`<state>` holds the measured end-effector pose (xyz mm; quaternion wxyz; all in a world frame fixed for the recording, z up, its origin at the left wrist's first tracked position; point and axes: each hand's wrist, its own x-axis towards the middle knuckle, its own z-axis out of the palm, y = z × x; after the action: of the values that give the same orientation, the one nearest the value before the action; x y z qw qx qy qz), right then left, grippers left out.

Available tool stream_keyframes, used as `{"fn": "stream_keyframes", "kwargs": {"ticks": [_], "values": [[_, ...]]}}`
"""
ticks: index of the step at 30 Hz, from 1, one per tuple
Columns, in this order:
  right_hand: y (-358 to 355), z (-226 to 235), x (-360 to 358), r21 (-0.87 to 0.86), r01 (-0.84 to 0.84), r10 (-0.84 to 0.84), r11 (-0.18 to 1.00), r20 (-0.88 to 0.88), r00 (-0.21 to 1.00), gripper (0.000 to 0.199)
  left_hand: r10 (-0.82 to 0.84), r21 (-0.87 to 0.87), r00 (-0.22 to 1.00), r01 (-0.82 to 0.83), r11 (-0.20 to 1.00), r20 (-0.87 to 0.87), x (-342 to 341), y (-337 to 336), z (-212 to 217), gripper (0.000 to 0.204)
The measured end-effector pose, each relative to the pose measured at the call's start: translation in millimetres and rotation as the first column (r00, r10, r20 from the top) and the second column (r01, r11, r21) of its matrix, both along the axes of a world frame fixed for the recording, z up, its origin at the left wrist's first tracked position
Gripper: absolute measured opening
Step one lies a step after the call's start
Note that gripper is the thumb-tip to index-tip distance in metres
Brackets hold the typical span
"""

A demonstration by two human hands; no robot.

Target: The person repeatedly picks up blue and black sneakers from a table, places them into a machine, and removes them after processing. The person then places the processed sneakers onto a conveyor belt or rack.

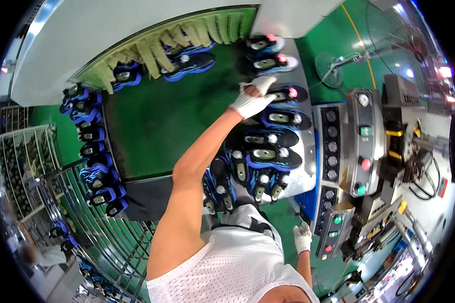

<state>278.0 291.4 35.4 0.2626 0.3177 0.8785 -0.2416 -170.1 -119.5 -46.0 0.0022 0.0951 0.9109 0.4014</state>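
My left hand (255, 97), in a white knit glove with bare skin showing at the fingers, reaches over the right side of a green conveyor belt (159, 129). Its fingers are apart beside the heel of a black and blue shoe (290, 94) with pink stuffing. More shoes (274, 156), upper side up and with white stuffing, crowd the metal ledge below it. Low at the right, my right hand (302, 238), also gloved, has bent fingers against a small dark object (303, 218) whose kind is unclear.
Green strip curtains (207, 33) hang at the machine's mouth, with shoes (189, 65) beneath. More shoes (100, 177) line the belt's left edge. Control panels (361, 146) with buttons and knobs stand at right, near a fan (331, 70). A metal rack (103, 222) stands at lower left.
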Motion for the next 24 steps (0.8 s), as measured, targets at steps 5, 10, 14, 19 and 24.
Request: {"fn": "stream_keyframes", "kwargs": {"ticks": [5, 10, 14, 19, 24], "values": [[60.4, -51.4, 20.7, -0.001, 0.03, -0.03, 1.0, 0.096, 0.995, 0.056, 0.374, -0.063, 0.877, -0.409, 0.91, -0.301, 47.1, -191.0, -10.0, 0.029], [30.3, -31.0, -15.6, 0.003, 0.144, -0.143, 0.99, 0.132, 0.981, 0.052, 0.393, -0.425, 0.833, -0.541, 0.726, -0.39, 67.0, -357.7, 2.1, 0.03], [14.5, -10.9, -26.3, -0.023, 0.296, -0.287, 0.955, 0.191, 0.939, 0.047, 0.413, -0.705, 0.862, -0.486, 0.517, -0.292, 56.0, -466.6, -9.0, 0.059], [33.1, -7.8, 2.5, 0.008, 0.387, -0.37, 0.922, 0.308, 0.876, 0.018, 0.621, -0.903, 0.784, -0.258, 0.344, 0.012, 52.6, -560.8, -107.3, 0.025], [53.8, -21.8, -5.4, -0.046, 0.398, -0.36, 0.916, 0.341, 0.868, 0.015, 0.697, -0.943, 0.716, -0.25, 0.221, -0.027, 108.8, -607.1, -137.2, 0.029]]}}
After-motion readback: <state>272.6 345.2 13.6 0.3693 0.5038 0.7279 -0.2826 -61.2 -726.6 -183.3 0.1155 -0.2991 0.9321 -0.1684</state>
